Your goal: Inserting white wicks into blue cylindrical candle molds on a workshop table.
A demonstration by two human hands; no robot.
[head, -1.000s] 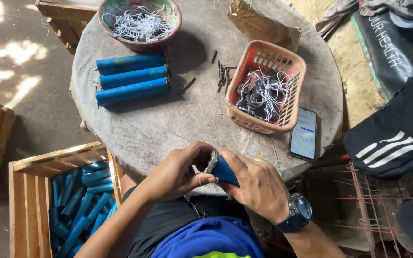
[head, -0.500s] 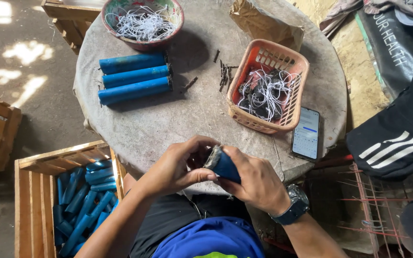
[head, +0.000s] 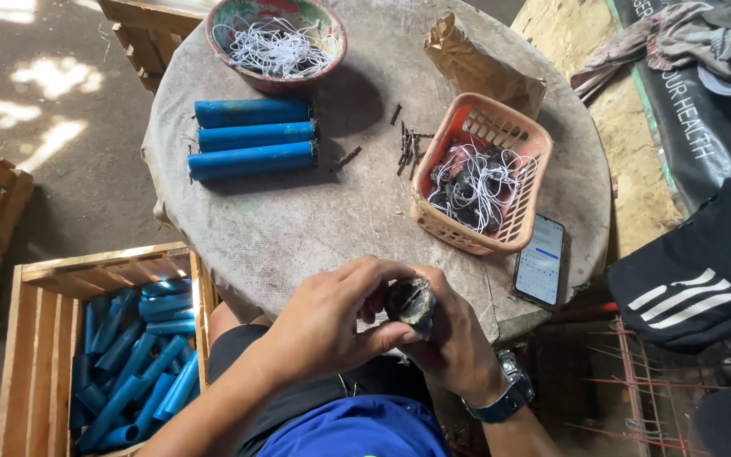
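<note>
Two hands meet at the near edge of the round desk (head: 298, 220), both closed around one dark, stubby tube end (head: 410, 303). The left hand (head: 323, 326) curls over it from the left, fingers bent and thumb pressed against its rim; the right hand (head: 454, 351), with a dark wristwatch (head: 501, 398) on its wrist, cups the piece from below and behind. What lies inside the open end is too dark to tell.

Taking the desk as the landmark: three blue tubes (head: 251, 137) lie side by side on its far left part, parallel and touching. Beyond them, at the far edge, sits a round bowl (head: 223, 19) filled with white string pieces. On the right part stands an orange plastic basket (head: 505, 140) holding dark lumps tangled with white strings — just left of it lies a small scatter of short dark sticks (head: 406, 144). A crumpled brown paper bag (head: 475, 63) rests behind the basket, and a phone (head: 540, 261) with a lit screen lies at the desk's near right edge, just beside the basket.

Left of the desk, on the floor, stands a wooden crate (head: 31, 338) packed with more blue tubes — loosely heaped, at mixed angles. Right of the desk lies a black bag (head: 687, 288) with white stripes.
</note>
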